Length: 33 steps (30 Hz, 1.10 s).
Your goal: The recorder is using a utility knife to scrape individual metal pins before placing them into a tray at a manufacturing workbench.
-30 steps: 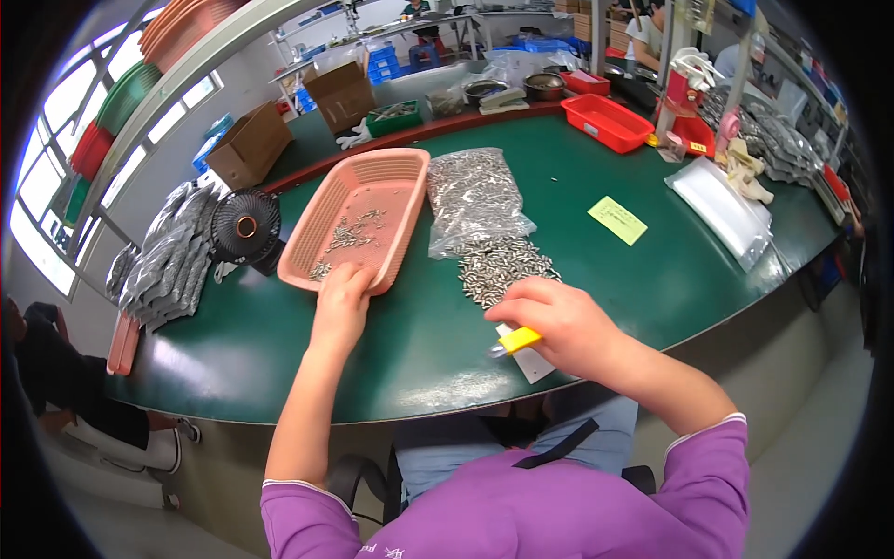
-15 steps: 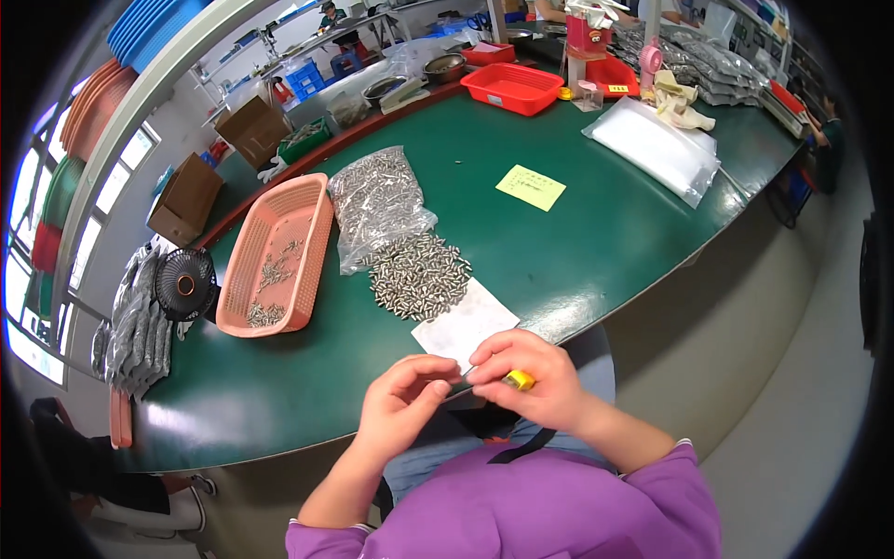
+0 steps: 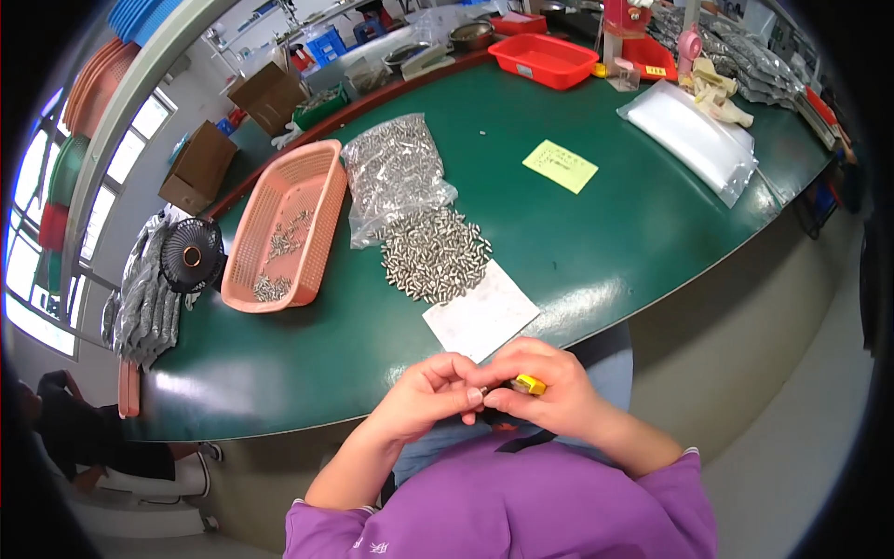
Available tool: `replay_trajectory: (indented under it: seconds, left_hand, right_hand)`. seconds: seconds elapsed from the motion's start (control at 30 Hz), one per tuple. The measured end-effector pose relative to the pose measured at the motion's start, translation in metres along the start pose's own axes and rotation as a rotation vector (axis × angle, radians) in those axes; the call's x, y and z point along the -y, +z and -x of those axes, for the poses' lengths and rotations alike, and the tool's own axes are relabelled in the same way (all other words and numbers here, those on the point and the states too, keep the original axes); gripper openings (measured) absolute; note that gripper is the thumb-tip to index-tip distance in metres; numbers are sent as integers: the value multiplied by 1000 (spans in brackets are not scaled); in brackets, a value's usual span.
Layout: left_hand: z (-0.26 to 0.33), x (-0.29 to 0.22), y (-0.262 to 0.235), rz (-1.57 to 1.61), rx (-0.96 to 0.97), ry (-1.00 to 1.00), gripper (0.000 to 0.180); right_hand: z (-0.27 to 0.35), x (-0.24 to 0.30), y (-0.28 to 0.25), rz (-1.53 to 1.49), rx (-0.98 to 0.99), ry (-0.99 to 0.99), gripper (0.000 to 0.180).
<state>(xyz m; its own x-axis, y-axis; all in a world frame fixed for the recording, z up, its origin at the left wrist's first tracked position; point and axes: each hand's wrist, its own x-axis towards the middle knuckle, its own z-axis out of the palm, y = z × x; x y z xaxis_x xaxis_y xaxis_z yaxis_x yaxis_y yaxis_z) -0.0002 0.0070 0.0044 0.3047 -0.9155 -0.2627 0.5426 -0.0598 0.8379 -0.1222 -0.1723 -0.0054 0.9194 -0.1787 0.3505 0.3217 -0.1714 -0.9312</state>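
My left hand pinches with thumb and fingertips at the table's front edge. Whatever lies between those fingertips is too small and covered to make out. My right hand meets it from the other side, closed around a small yellow tool, mostly hidden by the fingers. Just beyond the hands lies a white sheet of paper. A heap of small silvery metal pins rests partly on its far corner. Behind the heap, a clear plastic bag full of the same pins spreads on the green table.
An orange-pink basket with some pins stands left, beside a black fan and stacked grey bags. A yellow note, clear plastic bags and a red tray lie farther back. A person is at far left.
My hands have come together, the left fingertips now touching the right ones. My view has shifted, so the table's contents sit higher and slightly to the right.
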Motion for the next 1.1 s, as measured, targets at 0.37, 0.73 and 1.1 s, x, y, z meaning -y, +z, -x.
replay_trajectory:
  seconds: [0.37,0.73,1.1]
  left_hand:
    - [-13,6,-15,-1247,-608,580,15]
    - [-10,4,-1,-1415,-610,537,15]
    - [-13,9,-3,-1418,-603,598,16]
  right_hand:
    - [39,10,-16,-28,85,391,34]
    - [32,6,6,333,-71,217,47]
    - [25,1,18,709,3,6,50]
